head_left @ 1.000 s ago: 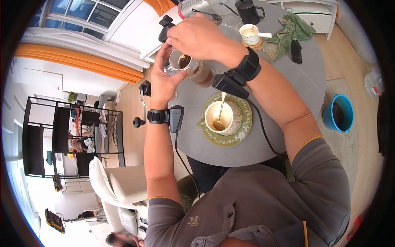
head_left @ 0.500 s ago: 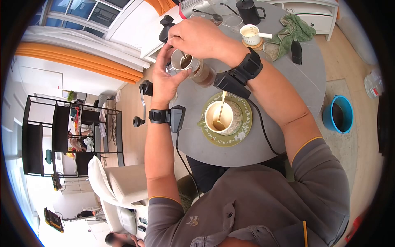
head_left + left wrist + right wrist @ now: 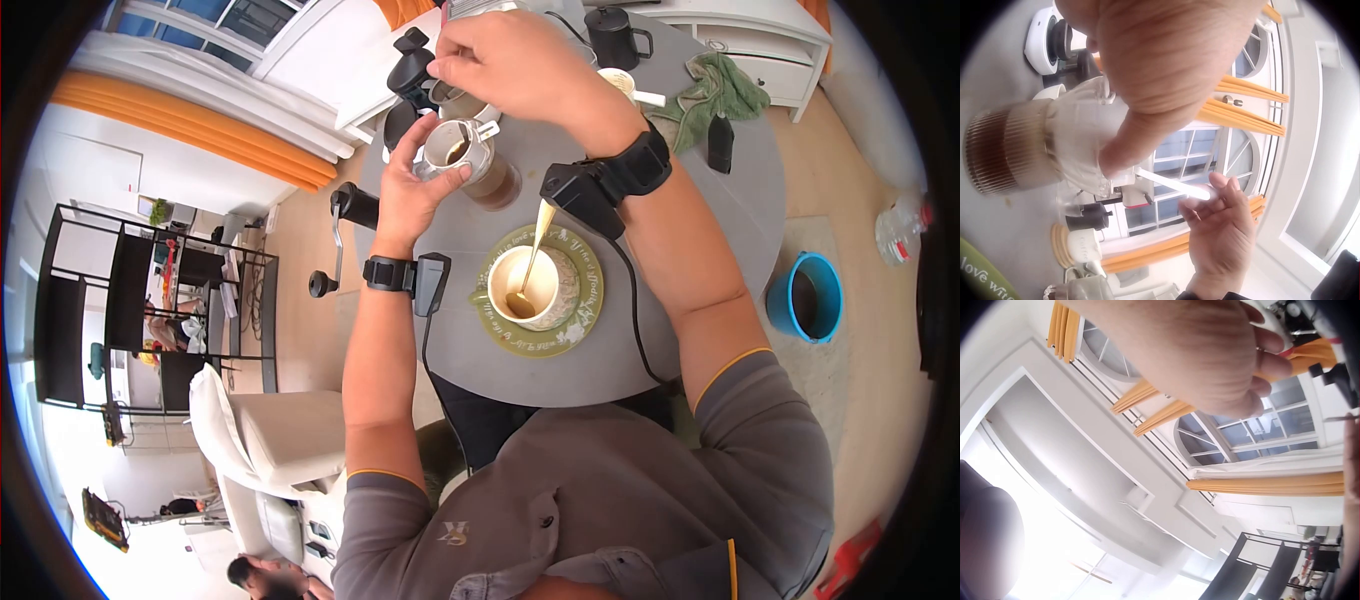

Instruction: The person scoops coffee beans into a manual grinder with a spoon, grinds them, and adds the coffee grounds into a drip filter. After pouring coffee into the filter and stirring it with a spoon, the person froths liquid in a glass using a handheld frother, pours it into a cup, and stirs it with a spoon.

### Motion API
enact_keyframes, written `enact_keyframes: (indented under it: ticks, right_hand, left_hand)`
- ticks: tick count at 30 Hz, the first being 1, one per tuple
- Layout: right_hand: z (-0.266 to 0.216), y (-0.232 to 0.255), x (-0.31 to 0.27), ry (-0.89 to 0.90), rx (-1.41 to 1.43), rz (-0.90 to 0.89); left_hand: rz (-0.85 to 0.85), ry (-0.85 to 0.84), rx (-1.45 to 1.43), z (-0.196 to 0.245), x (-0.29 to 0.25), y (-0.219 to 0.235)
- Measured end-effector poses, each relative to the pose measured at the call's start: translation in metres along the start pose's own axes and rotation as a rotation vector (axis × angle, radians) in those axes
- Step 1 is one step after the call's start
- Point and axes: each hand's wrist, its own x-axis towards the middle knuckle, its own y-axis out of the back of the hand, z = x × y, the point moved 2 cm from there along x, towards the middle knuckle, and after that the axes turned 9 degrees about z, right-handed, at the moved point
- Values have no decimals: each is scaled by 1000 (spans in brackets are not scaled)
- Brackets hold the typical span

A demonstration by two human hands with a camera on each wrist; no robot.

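A pale dripper (image 3: 447,146) with dark liquid inside sits on a ribbed glass server (image 3: 1004,150) that holds brown liquid. My left hand (image 3: 410,190) grips the dripper's upper part, thumb on the near side and fingers round the far side. Above and beyond it, my right hand (image 3: 535,65) pinches the upper end of a slim, shiny rod (image 3: 1175,184) that slants down toward the dripper's mouth; its lower end is hidden. Nearer me, a cream cup (image 3: 512,275) with a gold spoon (image 3: 532,262) in it stands on a green saucer (image 3: 560,335).
A hand grinder (image 3: 352,205) juts past the table's left edge. At the back are a black kettle (image 3: 612,38), a white handled cup (image 3: 1084,245), a green cloth (image 3: 725,95) and a small black object (image 3: 719,145). A blue bucket (image 3: 805,298) stands on the floor at right.
My right hand has lifted and shifted away from the dripper, uncovering its clear handle. My left hand keeps its grip. The head view has shifted slightly.
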Motion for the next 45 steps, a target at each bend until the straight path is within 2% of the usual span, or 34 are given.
enact_keyframes:
  ticks: [3, 5, 9, 11, 15, 18, 20, 26, 30, 35, 39, 41, 45]
  right_hand:
    - [-20, 26, 1, -19, 78, 28]
    - [-25, 33, 2, -90, 177, 14]
    - [-32, 36, -2, -74, 252, 31]
    - [-39, 42, -4, -44, 346, 147]
    - [-34, 44, -13, -59, 291, 106]
    - [-8, 35, -20, -35, 144, 26]
    - [-6, 36, -22, -105, 1, -104]
    - [-2, 33, -27, 9, -106, -145]
    - [-3, 15, -33, -22, -115, -225]
    - [12, -25, -45, -174, -104, -424]
    - [28, -55, -52, -161, -188, -493]
    - [30, -66, -52, -234, -184, -626]
    - [36, -82, -53, -268, -110, -744]
  left_hand:
    - [13, -52, 21, -3, 0, -1]
    - [30, -180, 183, -6, -2, -2]
    - [39, -147, 123, -4, -3, -6]
    - [-14, -142, 279, -4, -1, -5]
    - [39, -148, 296, -1, 3, -4]
    - [76, -171, 220, 1, 10, 0]
    - [66, -160, 142, 15, 14, 4]
    - [88, -195, 92, 33, 20, 16]
    - [78, -181, 69, 31, 19, 21]
    - [103, -183, 69, 32, 22, 29]
    - [140, -130, -23, 35, 21, 33]
    - [170, -138, -26, 31, 21, 34]
    - [218, -145, -46, 21, 25, 33]
